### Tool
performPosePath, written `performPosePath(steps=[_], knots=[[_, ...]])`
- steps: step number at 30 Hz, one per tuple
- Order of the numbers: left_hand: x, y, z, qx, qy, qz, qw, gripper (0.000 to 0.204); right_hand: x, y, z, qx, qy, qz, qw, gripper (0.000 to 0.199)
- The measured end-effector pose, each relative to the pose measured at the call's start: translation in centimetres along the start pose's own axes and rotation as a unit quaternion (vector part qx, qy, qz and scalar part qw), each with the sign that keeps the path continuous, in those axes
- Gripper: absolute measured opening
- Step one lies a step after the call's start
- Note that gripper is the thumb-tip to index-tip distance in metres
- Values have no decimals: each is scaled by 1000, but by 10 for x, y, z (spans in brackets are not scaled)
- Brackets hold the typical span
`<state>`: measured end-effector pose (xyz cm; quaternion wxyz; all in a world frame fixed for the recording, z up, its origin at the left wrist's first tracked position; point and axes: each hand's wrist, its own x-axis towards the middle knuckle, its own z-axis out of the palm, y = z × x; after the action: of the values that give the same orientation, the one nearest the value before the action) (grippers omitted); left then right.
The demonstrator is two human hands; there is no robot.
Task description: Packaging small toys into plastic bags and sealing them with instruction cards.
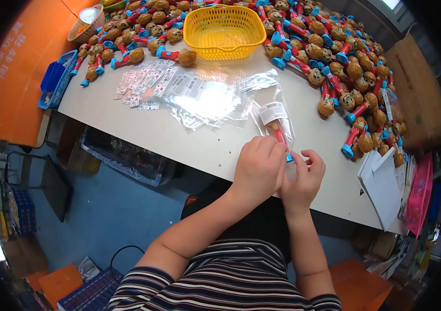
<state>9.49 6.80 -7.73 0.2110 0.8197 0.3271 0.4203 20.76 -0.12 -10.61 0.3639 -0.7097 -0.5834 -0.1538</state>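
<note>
Just past the table's near edge, a clear plastic bag lies with a figure-headed toy inside it. The toy has a red stem and a blue base, and a white printed label covers part of its brown head. My left hand is closed at the bag's near end, its fingertips partly hidden behind its own knuckles. Beside it, my right hand pinches the bag close to the toy's blue base, with its other fingers curled. The hands nearly touch each other.
Loose toys of the same kind are heaped along the table's back and right. A yellow basket stands at the back. Flat clear bags and small printed slips lie left of my hands. White papers and a pink basket sit at right.
</note>
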Motion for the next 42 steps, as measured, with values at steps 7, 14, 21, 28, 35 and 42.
performPosePath(steps=[7, 14, 21, 28, 35, 42], knots=[[3, 5, -1, -28, -12, 37, 999, 17, -1, 0, 3, 158, 33, 93, 982, 29], [-1, 6, -9, 0, -78, 39, 996, 19, 11, 14, -5, 137, -5, 67, 988, 34], [-3, 8, 10, -27, -75, 58, 995, 20, 0, 29, -4, 297, -101, 251, 916, 55], [0, 10, 11, -55, -36, 51, 997, 17, 6, 14, -3, 192, -87, 119, 970, 59], [7, -6, 8, -98, 28, 3, 995, 39, 1, 24, -6, 274, -77, 229, 931, 61], [40, -30, 7, -605, -5, -386, 697, 62, -14, 3, -15, 332, -128, 132, 925, 56]])
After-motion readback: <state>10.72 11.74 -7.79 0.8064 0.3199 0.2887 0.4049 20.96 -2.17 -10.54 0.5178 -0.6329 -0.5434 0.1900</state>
